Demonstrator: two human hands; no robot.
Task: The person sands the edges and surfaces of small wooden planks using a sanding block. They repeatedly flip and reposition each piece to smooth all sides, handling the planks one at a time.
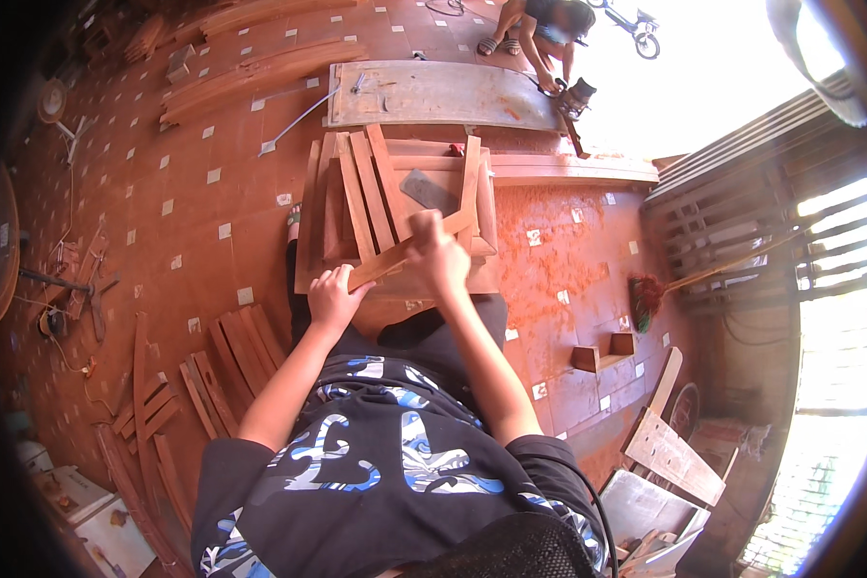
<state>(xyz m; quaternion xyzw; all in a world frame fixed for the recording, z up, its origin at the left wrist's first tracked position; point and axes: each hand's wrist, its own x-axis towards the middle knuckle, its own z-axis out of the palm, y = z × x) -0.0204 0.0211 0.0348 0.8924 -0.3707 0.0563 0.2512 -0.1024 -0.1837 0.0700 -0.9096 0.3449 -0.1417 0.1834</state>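
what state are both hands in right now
Left hand: closed on one end of the wooden strip.
Right hand: closed over the strip, blurred; exact grip unclear.

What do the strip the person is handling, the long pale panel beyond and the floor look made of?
Strip: probably bare wood, reddish-brown and straight-edged, with no obvious gloss. 
Long pale panel: unclear; its smudged, greyish face could be worn painted wood or metal. 
Floor: likely tile, smooth-looking, judging by the reddish surface and spaced small pale squares.
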